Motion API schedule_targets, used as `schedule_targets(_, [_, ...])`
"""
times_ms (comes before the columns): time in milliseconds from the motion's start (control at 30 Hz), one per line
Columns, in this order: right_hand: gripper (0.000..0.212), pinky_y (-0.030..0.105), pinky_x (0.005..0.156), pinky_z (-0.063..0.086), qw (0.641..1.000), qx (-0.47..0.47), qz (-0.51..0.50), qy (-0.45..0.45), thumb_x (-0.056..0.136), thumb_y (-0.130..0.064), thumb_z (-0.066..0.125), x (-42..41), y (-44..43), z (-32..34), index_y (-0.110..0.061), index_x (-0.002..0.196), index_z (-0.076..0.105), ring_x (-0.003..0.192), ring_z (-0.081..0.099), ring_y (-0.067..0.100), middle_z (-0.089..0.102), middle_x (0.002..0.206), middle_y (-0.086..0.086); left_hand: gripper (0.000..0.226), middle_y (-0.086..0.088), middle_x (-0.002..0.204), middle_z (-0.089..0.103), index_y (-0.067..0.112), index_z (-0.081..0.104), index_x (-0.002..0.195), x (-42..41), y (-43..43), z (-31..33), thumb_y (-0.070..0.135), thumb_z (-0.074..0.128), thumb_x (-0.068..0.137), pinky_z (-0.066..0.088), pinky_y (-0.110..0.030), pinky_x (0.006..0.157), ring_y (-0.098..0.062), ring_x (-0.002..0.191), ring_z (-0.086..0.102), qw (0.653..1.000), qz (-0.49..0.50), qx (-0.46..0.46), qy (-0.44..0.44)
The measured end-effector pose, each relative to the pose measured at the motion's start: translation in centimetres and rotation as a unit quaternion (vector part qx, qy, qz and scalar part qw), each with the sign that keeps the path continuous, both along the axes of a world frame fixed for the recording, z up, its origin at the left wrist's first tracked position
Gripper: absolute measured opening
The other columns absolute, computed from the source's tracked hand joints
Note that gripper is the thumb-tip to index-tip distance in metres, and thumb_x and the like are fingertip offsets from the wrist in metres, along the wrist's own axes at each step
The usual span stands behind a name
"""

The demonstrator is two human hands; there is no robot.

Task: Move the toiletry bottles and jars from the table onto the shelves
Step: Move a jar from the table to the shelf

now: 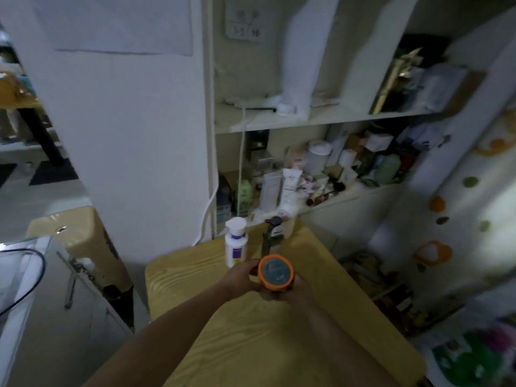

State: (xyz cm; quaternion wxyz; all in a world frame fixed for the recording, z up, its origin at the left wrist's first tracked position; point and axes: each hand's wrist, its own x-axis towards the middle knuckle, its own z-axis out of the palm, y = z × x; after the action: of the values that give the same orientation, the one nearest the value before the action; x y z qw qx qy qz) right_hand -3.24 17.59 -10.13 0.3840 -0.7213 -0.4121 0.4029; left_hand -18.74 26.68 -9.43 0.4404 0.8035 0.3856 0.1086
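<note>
Head cam, the only angle going. Both hands are on the same thing: an orange jar (275,272) with a greyish-teal lid, the lid turned up toward the camera. The left hand (241,279) wraps round its left side with fingers curled onto it, and the right hand (296,289) cups it from the right and underneath, so it's gripped between the two. It sits over the middle of the yellow wood-grain tabletop (251,344); can't tell if the bottom is touching the wood or just off it.

Just beyond the left hand, a white bottle (236,245) with a purple label stands upright on the tabletop, nearly touching the knuckles from this angle. Right behind the jar there's a dark pump bottle (270,233), and past that a white tub (289,219) at the far edge of the tabletop.

Shelves are straight ahead. The lower shelf (349,194) is crammed with tubes, boxes and bottles, pretty blurry. The upper shelf (279,122) has a few small white bits on it. A white cable (208,213) hangs down the wall to the left.
</note>
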Motion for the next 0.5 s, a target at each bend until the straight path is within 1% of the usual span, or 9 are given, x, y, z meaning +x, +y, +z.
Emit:
schedule_targets(33, [0.063,0.039,0.086,0.051,1.0,0.004,-0.016,0.008,0.054,-0.02,0.086,0.9,-1.7,0.9,-0.009,0.111,0.061,0.107,0.059,0.026,0.064,0.112,0.011,0.062,0.0,0.121,0.062,0.017,0.054,0.127,1.4,-1.1,0.4,0.012,0.081,0.071,0.044,-0.008,0.085,-0.009,0.106,0.058,1.0,-0.017,0.004,-0.001])
schedule_targets(67, [0.057,0.035,0.086,0.048,0.999,0.003,-0.032,0.008,0.067,-0.007,0.08,2.1,-3.4,1.4,0.001,0.118,0.057,0.111,0.056,0.026,0.059,0.12,0.016,0.061,0.0,0.12,0.062,0.015,0.055,0.126,2.9,-2.4,0.8,0.012,0.081,0.07,0.042,-0.003,0.081,-0.008,0.104,0.057,0.999,-0.035,0.007,-0.008])
schedule_targets(133, [0.05,0.027,0.086,0.041,0.998,0.014,-0.064,-0.01,0.08,0.012,0.062,5.0,-7.4,2.0,0.011,0.127,0.045,0.114,0.05,0.025,0.051,0.126,0.017,0.059,-0.002,0.117,0.062,0.011,0.057,0.123,6.4,-5.6,2.0,0.01,0.082,0.069,0.042,-0.001,0.078,-0.01,0.103,0.057,0.997,-0.072,0.006,-0.019])
schedule_targets(233, [0.052,0.012,0.08,0.038,0.99,0.033,-0.135,-0.034,0.076,0.006,0.071,9.5,-14.9,3.9,0.002,0.125,0.053,0.114,0.051,0.017,0.055,0.118,0.006,0.058,0.0,0.111,0.063,0.008,0.059,0.121,12.3,-11.4,3.4,0.006,0.083,0.068,0.044,-0.003,0.077,-0.011,0.101,0.06,0.991,-0.123,-0.01,-0.043])
schedule_targets(300, [0.057,0.009,0.079,0.041,0.988,0.014,-0.147,-0.044,0.072,0.002,0.076,12.6,-20.8,5.3,-0.003,0.124,0.056,0.114,0.054,0.018,0.058,0.121,0.005,0.055,0.001,0.107,0.062,0.006,0.059,0.119,16.6,-16.1,4.4,0.0,0.08,0.069,0.044,-0.004,0.074,0.003,0.09,0.061,0.984,-0.163,-0.025,-0.063])
schedule_targets(333, [0.058,0.014,0.085,0.043,0.983,0.015,-0.176,-0.042,0.069,0.001,0.079,14.2,-24.0,5.7,-0.005,0.123,0.057,0.116,0.054,0.02,0.059,0.121,0.006,0.054,0.0,0.106,0.062,0.004,0.059,0.118,18.8,-18.6,4.8,-0.004,0.079,0.068,0.044,-0.005,0.074,0.011,0.084,0.06,0.978,-0.189,-0.037,-0.074])
schedule_targets(400, [0.058,0.023,0.093,0.044,0.974,0.02,-0.218,-0.052,0.066,-0.005,0.083,16.7,-30.7,7.1,-0.01,0.119,0.062,0.114,0.055,0.015,0.061,0.115,-0.002,0.054,-0.002,0.105,0.062,0.003,0.058,0.114,23.2,-23.7,5.3,-0.006,0.08,0.066,0.047,-0.011,0.076,0.018,0.079,0.059,0.966,-0.242,-0.047,-0.083])
schedule_targets(467, [0.057,0.014,0.09,0.046,0.967,0.015,-0.242,-0.076,0.064,-0.009,0.085,19.0,-37.5,8.0,-0.014,0.116,0.064,0.11,0.056,0.01,0.06,0.113,-0.008,0.055,-0.01,0.107,0.064,0.002,0.059,0.112,27.2,-29.1,6.0,0.007,0.084,0.063,0.049,-0.028,0.085,0.013,0.085,0.06,0.949,-0.295,-0.05,-0.099])
schedule_targets(500, [0.056,0.006,0.086,0.045,0.961,0.016,-0.263,-0.087,0.065,-0.008,0.083,20.1,-41.1,8.4,-0.014,0.117,0.062,0.106,0.056,0.007,0.059,0.111,-0.009,0.061,-0.017,0.11,0.065,0.0,0.059,0.113,29.4,-31.9,6.0,0.019,0.085,0.062,0.049,-0.038,0.089,0.002,0.092,0.062,0.939,-0.322,-0.059,-0.102])
